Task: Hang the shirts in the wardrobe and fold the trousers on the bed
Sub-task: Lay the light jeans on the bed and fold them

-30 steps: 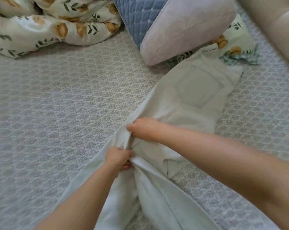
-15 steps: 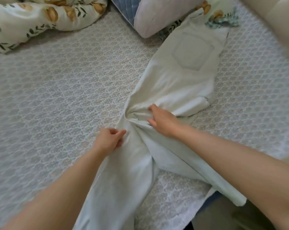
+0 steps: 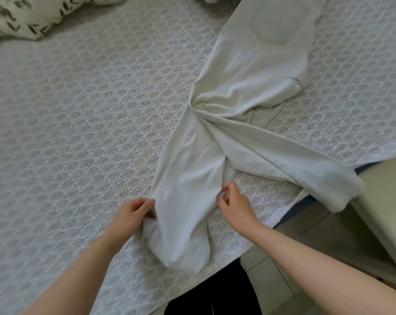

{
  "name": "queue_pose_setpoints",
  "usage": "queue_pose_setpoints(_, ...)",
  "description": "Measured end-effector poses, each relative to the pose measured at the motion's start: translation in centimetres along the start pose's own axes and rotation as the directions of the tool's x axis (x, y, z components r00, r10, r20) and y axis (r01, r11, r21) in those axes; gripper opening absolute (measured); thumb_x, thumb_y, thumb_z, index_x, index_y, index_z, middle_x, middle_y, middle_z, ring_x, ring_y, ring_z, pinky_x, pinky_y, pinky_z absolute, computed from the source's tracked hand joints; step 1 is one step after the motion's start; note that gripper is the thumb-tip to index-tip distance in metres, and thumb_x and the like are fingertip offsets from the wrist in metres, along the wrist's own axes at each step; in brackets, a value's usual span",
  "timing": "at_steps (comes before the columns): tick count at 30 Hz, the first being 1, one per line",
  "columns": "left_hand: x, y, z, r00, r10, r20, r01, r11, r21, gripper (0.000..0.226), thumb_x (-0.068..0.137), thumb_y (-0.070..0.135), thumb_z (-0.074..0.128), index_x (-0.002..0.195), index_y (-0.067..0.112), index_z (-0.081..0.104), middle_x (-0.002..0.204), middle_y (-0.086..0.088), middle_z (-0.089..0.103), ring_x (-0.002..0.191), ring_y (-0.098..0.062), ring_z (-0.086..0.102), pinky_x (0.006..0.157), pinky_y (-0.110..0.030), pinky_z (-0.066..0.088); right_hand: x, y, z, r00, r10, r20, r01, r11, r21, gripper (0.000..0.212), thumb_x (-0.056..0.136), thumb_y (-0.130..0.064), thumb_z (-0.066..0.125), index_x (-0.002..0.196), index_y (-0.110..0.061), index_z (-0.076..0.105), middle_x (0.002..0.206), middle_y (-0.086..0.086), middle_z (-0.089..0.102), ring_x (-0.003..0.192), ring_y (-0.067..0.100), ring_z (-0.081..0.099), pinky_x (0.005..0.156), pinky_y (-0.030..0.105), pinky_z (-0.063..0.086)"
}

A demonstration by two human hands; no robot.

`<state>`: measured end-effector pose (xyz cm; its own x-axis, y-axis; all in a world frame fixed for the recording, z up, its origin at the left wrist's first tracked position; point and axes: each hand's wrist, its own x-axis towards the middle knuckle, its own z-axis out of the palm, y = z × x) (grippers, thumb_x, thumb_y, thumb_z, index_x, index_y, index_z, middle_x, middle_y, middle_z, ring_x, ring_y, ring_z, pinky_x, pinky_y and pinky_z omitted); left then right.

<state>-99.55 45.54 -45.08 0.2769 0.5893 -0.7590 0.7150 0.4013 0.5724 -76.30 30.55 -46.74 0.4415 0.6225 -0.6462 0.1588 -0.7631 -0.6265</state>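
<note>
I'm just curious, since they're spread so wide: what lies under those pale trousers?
The patterned bed cover lies under the trousers, showing on both sides. One leg end hangs past the bed's edge. Whether anything else lies beneath the cloth is hidden.

Far beyond both hands, the trousers [image 3: 249, 71] run past the top edge, so the waistband is cut off. The left hand [image 3: 133, 214] has its fingertips partly lost behind the leg's edge. The right hand [image 3: 235, 205] hides the fold it pinches. Right of the right hand, the other leg's hem is smeared with blur, and the pale object [image 3: 385, 201] beside it cannot be identified. Far up and left of the left hand, a leaf-print duvet [image 3: 26, 21] is cropped.
</note>
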Motion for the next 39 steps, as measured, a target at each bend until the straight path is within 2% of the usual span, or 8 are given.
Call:
queue_pose_setpoints(5, -0.8, -1.4, -0.6, 0.978, 0.072, 0.198, -0.144, 0.915, 0.378, 0.034, 0.078, 0.027, 0.082, 0.105, 0.025, 0.061, 0.096, 0.004, 0.064, 0.082, -0.015, 0.063, 0.067, -0.023, 0.048, -3.2, 0.3, 3.9, 0.995, 0.095, 0.006, -0.094, 0.964, 0.247, 0.043, 0.090, -0.015, 0.055, 0.119, -0.032, 0.028, 0.084, 0.004, 0.064, 0.073, 0.014, 0.064, 0.052, 0.014, 0.045)
queue_pose_setpoints(9, -1.6, -2.9, -0.6, 0.980, 0.137, 0.147, -0.199, 0.752, 0.629, 0.022, 0.080, 0.018, 0.075, 0.087, 0.017, 0.054, 0.085, 0.001, 0.057, 0.072, -0.016, 0.050, 0.057, -0.024, 0.037, -6.6, -0.2, 7.4, 0.962, 0.272, -0.008, -0.253, 0.906, 0.339, 0.043, 0.089, -0.020, 0.061, 0.113, -0.028, 0.026, 0.095, -0.008, 0.059, 0.080, 0.007, 0.058, 0.049, 0.011, 0.039)
queue_pose_setpoints(17, -4.0, -4.8, -7.8, 0.955, 0.043, 0.293, -0.065, 0.996, 0.064, 0.014, 0.094, 0.012, 0.064, 0.083, 0.008, 0.057, 0.077, -0.007, 0.064, 0.073, -0.019, 0.056, 0.072, -0.032, 0.044, -13.8, -1.4, 14.8, 0.954, 0.299, 0.021, -0.227, 0.675, 0.702, 0.020, 0.089, -0.032, 0.067, 0.109, -0.033, 0.066, 0.092, -0.019, 0.073, 0.081, -0.004, 0.068, 0.059, 0.010, 0.050)
queue_pose_setpoints(20, -5.3, -5.3, -10.9, 0.948, 0.015, 0.317, 0.051, 0.979, -0.198, 0.010, 0.095, 0.016, 0.063, 0.088, 0.012, 0.056, 0.085, -0.014, 0.070, 0.074, -0.021, 0.063, 0.071, -0.032, 0.055, -15.4, -1.4, 15.9, 0.965, 0.262, 0.001, -0.166, 0.609, 0.775, 0.013, 0.090, -0.025, 0.068, 0.096, -0.036, 0.073, 0.100, -0.006, 0.075, 0.094, 0.013, 0.071, 0.078, 0.032, 0.058)
queue_pose_setpoints(23, -6.3, -5.4, -11.1, 0.973, 0.032, 0.229, -0.006, 0.993, -0.114, 0.011, 0.099, 0.022, 0.058, 0.096, 0.013, 0.052, 0.090, -0.012, 0.072, 0.068, -0.018, 0.063, 0.059, -0.032, 0.055, -16.2, -2.2, 16.5, 0.953, 0.259, 0.155, -0.269, 0.494, 0.827, 0.015, 0.087, -0.033, 0.072, 0.097, -0.023, 0.075, 0.101, 0.001, 0.075, 0.091, 0.021, 0.072, 0.082, 0.042, 0.058)
queue_pose_setpoints(26, -6.9, -4.7, -10.3, 0.995, 0.084, 0.052, -0.082, 0.996, -0.040, 0.013, 0.101, 0.024, 0.054, 0.103, 0.012, 0.051, 0.091, -0.009, 0.067, 0.064, -0.013, 0.066, 0.052, -0.030, 0.055, -16.8, -3.3, 16.9, 0.952, 0.238, 0.192, -0.300, 0.605, 0.737, 0.030, 0.074, -0.049, 0.075, 0.097, -0.031, 0.074, 0.091, -0.009, 0.074, 0.071, 0.008, 0.066, 0.061, 0.024, 0.051)
queue_pose_setpoints(32, -6.8, -5.5, -12.1, 0.977, 0.206, 0.060, -0.213, 0.959, 0.187, 0.018, 0.091, 0.026, 0.071, 0.099, 0.017, 0.058, 0.071, -0.010, 0.072, 0.045, -0.014, 0.057, 0.039, -0.023, 0.042, -18.2, -2.9, 17.6, 0.978, 0.195, 0.079, -0.190, 0.655, 0.732, 0.033, 0.074, -0.047, 0.079, 0.098, -0.025, 0.073, 0.083, -0.001, 0.066, 0.070, 0.009, 0.059, 0.068, 0.027, 0.049)
queue_pose_setpoints(39, -7.2, -8.2, -13.9, 0.965, 0.263, 0.005, -0.261, 0.955, 0.142, 0.028, 0.089, 0.027, 0.072, 0.079, 0.004, 0.058, 0.063, -0.007, 0.070, 0.045, -0.012, 0.058, 0.038, -0.020, 0.041, -20.3, -2.1, 20.3, 0.952, 0.225, 0.209, -0.305, 0.611, 0.731, 0.057, 0.100, -0.047, 0.043, 0.078, -0.006, 0.076, 0.059, 0.002, 0.056, 0.051, 0.012, 0.045, 0.051, 0.023, 0.037)
